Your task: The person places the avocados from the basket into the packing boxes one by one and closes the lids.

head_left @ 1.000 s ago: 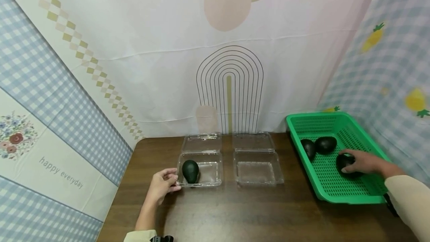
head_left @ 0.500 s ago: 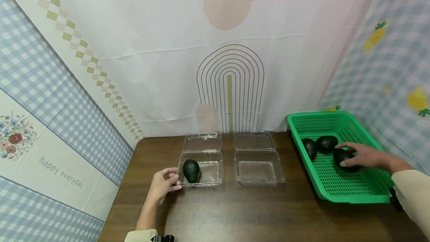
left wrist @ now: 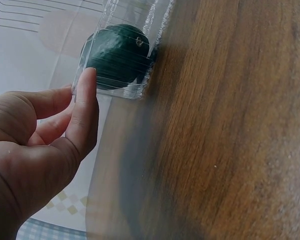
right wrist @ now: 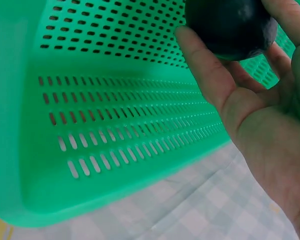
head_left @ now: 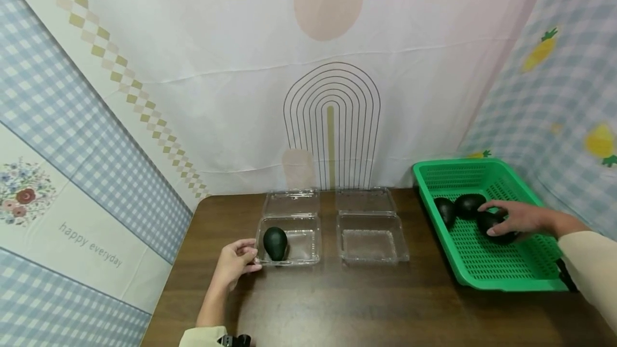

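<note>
My left hand (head_left: pixel 232 264) pinches the near left corner of a clear plastic clamshell box (head_left: pixel 305 240) whose lid lies back. Inside that box, toward its left side, rests a dark green avocado (head_left: pixel 275 243); the left wrist view shows the same avocado (left wrist: pixel 117 55) through the clear wall. At the right, my right hand (head_left: pixel 523 218) reaches into a green basket (head_left: pixel 458 261) with its fingers and thumb curled round a dark avocado (right wrist: pixel 230 27). Two more avocados, one at the left wall (head_left: pixel 445 212) and one beside it (head_left: pixel 469 205), lie in the basket.
A second clear clamshell box (head_left: pixel 371 245), lid laid back, stands between the first box and the basket on the brown wooden table (head_left: pixel 337 304). Behind the table hangs a patterned white cloth (head_left: pixel 231 122); a checked cloth (head_left: pixel 569 175) hangs close along the right of the basket.
In the basket, my right hand and the avocado under it have shifted a little to the left and away, toward the other avocados. My left hand stays at the box corner.
</note>
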The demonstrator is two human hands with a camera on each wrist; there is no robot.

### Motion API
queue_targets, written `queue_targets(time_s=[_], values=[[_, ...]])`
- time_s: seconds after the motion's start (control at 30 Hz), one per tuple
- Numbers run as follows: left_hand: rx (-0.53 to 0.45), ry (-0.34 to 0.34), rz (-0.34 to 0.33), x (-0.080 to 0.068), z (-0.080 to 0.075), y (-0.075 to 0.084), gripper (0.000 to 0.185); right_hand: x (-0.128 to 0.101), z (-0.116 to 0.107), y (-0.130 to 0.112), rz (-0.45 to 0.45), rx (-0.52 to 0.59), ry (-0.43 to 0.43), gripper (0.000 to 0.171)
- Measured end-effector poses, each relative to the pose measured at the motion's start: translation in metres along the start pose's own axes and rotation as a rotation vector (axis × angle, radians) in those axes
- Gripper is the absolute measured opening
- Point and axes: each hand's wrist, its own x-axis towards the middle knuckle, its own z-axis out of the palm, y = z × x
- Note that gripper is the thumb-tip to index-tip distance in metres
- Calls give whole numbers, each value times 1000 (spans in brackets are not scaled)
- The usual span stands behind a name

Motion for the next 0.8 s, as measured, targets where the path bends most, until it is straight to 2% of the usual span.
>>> queue_targets(time_s=[0.13,0.33,0.7,0.8], values=[[-3,0,-1,0,1,-1,38,1,3,0,-15,30,12,82],[-3,-3,0,-1,2,-4,38,1,15,-11,-117,38,118,80],[6,1,10,-1,1,-2,37,-3,38,-64,-225,-34,323,80],[8,5,9,0,1,-1,37,-3,45,-79,-243,-19,359,79]])
